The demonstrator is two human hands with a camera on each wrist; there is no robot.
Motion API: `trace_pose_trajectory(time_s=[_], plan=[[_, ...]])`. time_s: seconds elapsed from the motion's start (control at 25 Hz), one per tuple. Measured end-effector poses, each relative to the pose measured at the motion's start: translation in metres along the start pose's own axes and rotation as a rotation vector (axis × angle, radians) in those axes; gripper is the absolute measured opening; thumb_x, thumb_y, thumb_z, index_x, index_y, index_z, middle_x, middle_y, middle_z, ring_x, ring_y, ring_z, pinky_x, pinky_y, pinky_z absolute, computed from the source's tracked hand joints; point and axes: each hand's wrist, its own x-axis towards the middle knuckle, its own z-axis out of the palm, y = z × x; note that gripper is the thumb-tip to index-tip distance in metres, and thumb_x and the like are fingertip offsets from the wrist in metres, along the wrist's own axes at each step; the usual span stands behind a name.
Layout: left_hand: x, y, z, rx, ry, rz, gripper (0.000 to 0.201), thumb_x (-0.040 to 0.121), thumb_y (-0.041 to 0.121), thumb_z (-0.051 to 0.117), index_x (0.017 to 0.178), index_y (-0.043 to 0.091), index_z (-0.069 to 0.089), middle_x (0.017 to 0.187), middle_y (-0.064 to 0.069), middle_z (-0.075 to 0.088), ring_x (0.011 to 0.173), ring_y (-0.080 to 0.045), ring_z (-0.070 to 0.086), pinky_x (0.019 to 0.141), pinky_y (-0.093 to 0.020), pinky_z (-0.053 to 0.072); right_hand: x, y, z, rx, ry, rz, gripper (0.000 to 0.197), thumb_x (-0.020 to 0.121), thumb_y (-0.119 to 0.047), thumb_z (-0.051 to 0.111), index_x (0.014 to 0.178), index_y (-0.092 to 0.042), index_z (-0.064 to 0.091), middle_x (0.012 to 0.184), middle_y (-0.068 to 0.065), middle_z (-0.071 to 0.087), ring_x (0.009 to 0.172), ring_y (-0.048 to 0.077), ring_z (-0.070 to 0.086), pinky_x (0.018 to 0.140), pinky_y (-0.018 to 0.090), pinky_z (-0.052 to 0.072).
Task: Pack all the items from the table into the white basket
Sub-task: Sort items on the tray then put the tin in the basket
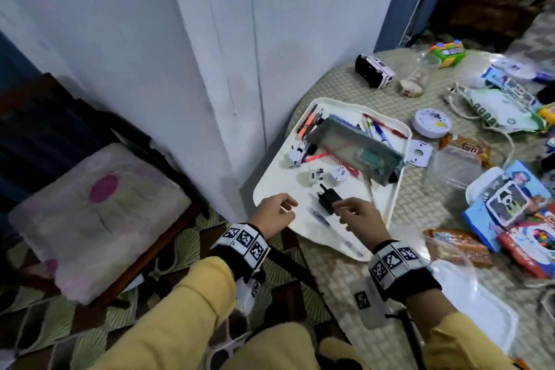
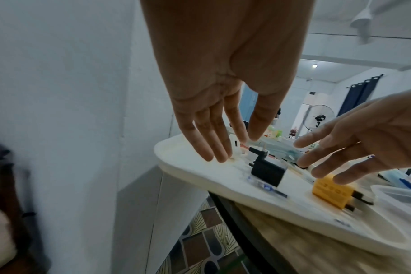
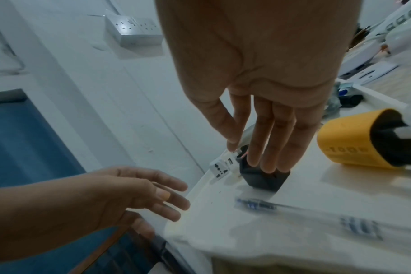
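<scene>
The white basket (image 1: 271, 171) is a shallow tray at the table's near-left corner. It holds a black charger plug (image 1: 329, 199), a clear pen (image 1: 321, 218), white adapters (image 1: 293, 156), a grey pencil case (image 1: 354, 150) and several pens. My right hand (image 1: 342, 212) hovers with straight fingers just over the black charger (image 3: 265, 178); whether it touches is unclear. A yellow charger (image 3: 354, 140) lies under that hand, hidden in the head view. My left hand (image 1: 289, 208) floats empty over the basket's near-left rim (image 2: 200, 176), fingers straight.
To the right of the basket the table carries a toy car (image 1: 374, 70), a round white device (image 1: 432, 123), a clear plastic box (image 1: 453, 165), snack packets and picture books (image 1: 510, 198). A white pillar (image 1: 210, 69) stands left of the table, and a cushioned chair (image 1: 99, 213) beyond it.
</scene>
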Motion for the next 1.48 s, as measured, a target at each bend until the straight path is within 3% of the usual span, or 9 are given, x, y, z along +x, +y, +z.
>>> trace_pose_trajectory(time_s=[0.28, 0.48, 0.6, 0.8, 0.88, 1.04, 1.2, 1.36, 1.48], plan=[[0.086, 0.022, -0.018, 0.157, 0.018, 0.178, 0.035, 0.088, 0.013, 0.061, 0.123, 0.010, 0.055, 0.123, -0.008, 0.054, 0.108, -0.022, 0.055, 0.092, -0.027, 0.043, 0.054, -0.011, -0.011, -0.044, 0.225, 0.060, 0.023, 0.084, 0.003, 0.052, 0.099, -0.007, 0.067, 0.097, 0.005, 0.064, 0.086, 0.017, 0.055, 0.076, 0.023, 0.041], [0.136, 0.029, 0.002, 0.268, -0.052, 0.220, 0.048, 0.087, 0.021, 0.067, 0.130, 0.008, 0.051, 0.133, -0.010, 0.049, 0.125, -0.024, 0.045, 0.105, -0.033, 0.034, 0.095, -0.010, -0.017, -0.218, 0.184, -0.027, 0.030, 0.079, -0.001, 0.064, 0.109, -0.002, 0.061, 0.105, 0.012, 0.057, 0.094, 0.024, 0.054, 0.077, 0.024, 0.039], [0.146, 0.027, 0.012, 0.313, -0.070, 0.220, 0.039, 0.085, 0.022, 0.069, 0.119, 0.007, 0.059, 0.125, -0.009, 0.055, 0.118, -0.024, 0.050, 0.101, -0.032, 0.037, 0.115, -0.002, -0.016, -0.311, 0.117, -0.093, 0.036, 0.075, -0.009, 0.072, 0.110, -0.008, 0.063, 0.110, 0.013, 0.058, 0.102, 0.027, 0.054, 0.085, 0.027, 0.040], [0.121, 0.012, 0.005, -0.015, 0.003, 0.257, 0.020, 0.086, 0.018, 0.069, 0.099, 0.007, 0.059, 0.104, -0.007, 0.059, 0.099, -0.017, 0.057, 0.085, -0.021, 0.041, 0.132, -0.007, -0.007, -0.481, -0.120, -0.089, 0.049, 0.077, -0.022, 0.075, 0.123, -0.019, 0.057, 0.114, 0.008, 0.053, 0.106, 0.025, 0.051, 0.094, 0.035, 0.044], [0.109, 0.002, -0.005, -0.119, 0.096, 0.253, 0.017, 0.087, 0.020, 0.068, 0.097, 0.014, 0.055, 0.104, -0.003, 0.053, 0.094, -0.011, 0.056, 0.084, -0.018, 0.045, 0.137, -0.016, 0.000, -0.470, -0.083, -0.080, 0.042, 0.081, -0.018, 0.070, 0.121, -0.016, 0.057, 0.113, 0.009, 0.051, 0.098, 0.024, 0.053, 0.090, 0.032, 0.045], [0.097, -0.021, -0.026, -0.320, 0.240, 0.106, 0.022, 0.086, 0.015, 0.068, 0.091, 0.024, 0.048, 0.100, 0.003, 0.045, 0.086, -0.015, 0.055, 0.076, -0.018, 0.050, 0.148, -0.047, 0.023, -0.248, 0.034, -0.084, 0.033, 0.085, 0.002, 0.055, 0.117, -0.007, 0.056, 0.102, 0.012, 0.051, 0.069, 0.011, 0.047, 0.056, 0.006, 0.040], [0.091, -0.038, -0.039, -0.226, 0.279, 0.082, 0.022, 0.087, 0.022, 0.066, 0.093, 0.020, 0.046, 0.091, 0.002, 0.055, 0.085, -0.016, 0.055, 0.073, -0.024, 0.045, 0.159, -0.062, 0.053, -0.281, 0.039, -0.158, 0.026, 0.087, -0.008, 0.055, 0.113, -0.008, 0.060, 0.106, 0.014, 0.060, 0.092, 0.026, 0.058, 0.079, 0.030, 0.043], [0.088, -0.052, -0.048, -0.290, 0.323, 0.069, 0.024, 0.086, 0.030, 0.064, 0.097, 0.019, 0.045, 0.095, -0.001, 0.054, 0.088, -0.018, 0.055, 0.077, -0.032, 0.047, 0.160, -0.069, 0.071, -0.367, -0.062, -0.128, 0.051, 0.076, -0.043, 0.073, 0.119, -0.021, 0.056, 0.107, 0.005, 0.054, 0.095, 0.020, 0.055, 0.085, 0.032, 0.045], [0.087, -0.055, -0.053, -0.367, 0.330, 0.061, 0.021, 0.090, 0.017, 0.063, 0.101, 0.010, 0.047, 0.098, -0.006, 0.053, 0.086, -0.010, 0.052, 0.078, -0.023, 0.045, 0.159, -0.066, 0.080, -0.536, -0.114, -0.051, 0.054, 0.077, -0.041, 0.072, 0.124, -0.021, 0.054, 0.120, 0.010, 0.045, 0.100, 0.029, 0.058, 0.087, 0.035, 0.049]])
